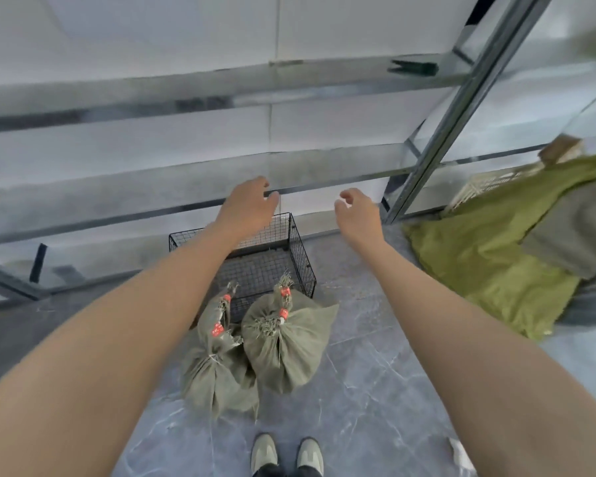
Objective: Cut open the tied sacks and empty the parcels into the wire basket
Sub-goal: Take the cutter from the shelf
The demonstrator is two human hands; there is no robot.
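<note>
Two grey-green tied sacks stand on the floor in front of my feet, the left sack point(217, 370) and the right sack point(286, 342), each bound at the neck with red-tagged ties. Behind them sits a black wire basket point(300, 256), open at the top. Both my arms are stretched forward above the basket. My left hand point(248, 208) is held out with loosely curled fingers near the edge of a metal shelf and holds nothing. My right hand point(356, 215) hangs in the air with relaxed, slightly curled fingers, also holding nothing.
A metal shelving rack point(444, 132) with grey shelves rises behind the basket. Loose olive-green sacking point(489, 256) lies piled on the floor at the right. The floor is grey marbled tile, and my shoes point(286, 456) are at the bottom.
</note>
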